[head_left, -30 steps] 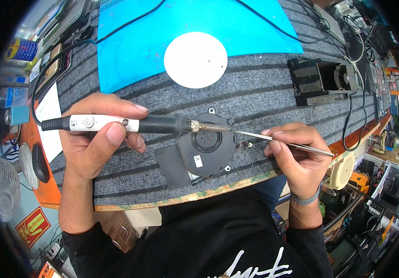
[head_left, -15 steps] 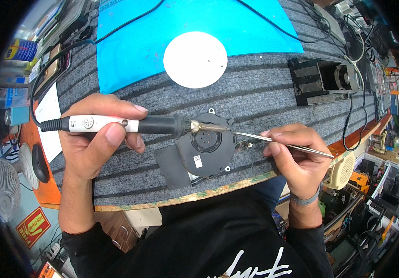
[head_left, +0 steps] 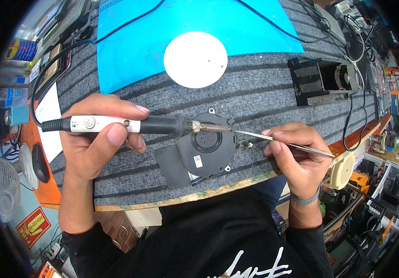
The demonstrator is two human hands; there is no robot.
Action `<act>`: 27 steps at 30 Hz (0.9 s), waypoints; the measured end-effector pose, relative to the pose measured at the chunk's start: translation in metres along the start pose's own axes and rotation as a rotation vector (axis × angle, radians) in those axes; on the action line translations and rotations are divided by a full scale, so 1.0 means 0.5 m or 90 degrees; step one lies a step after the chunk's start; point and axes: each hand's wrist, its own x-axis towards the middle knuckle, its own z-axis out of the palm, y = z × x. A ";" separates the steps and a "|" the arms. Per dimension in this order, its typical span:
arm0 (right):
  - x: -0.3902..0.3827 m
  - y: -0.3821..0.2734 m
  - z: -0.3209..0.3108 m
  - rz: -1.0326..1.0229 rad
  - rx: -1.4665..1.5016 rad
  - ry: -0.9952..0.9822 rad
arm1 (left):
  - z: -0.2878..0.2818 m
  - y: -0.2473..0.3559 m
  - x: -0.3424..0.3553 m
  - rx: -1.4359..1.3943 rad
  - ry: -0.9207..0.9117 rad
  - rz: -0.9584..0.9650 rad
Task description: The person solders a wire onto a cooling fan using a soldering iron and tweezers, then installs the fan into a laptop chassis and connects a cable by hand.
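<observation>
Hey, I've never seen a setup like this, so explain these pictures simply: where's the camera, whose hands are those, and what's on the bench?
There's no machine here, just a person's two bare hands. The view comes from a wide fisheye camera worn on that person's head, looking down, which is why straight edges seem to bend.

The left hand holds a soldering iron; the right hand holds thin metal tweezers. Their tips come close together over the edge of a flat black fan; whether they touch is hard to tell.

The fan lies on grey striped carpet. Beyond it are a white disc and a blue mat, with a dark boxy stand to the right.
</observation>
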 end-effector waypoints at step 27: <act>0.000 0.005 -0.003 -0.032 -0.006 -0.010 | -0.001 -0.003 0.000 -0.013 -0.001 0.007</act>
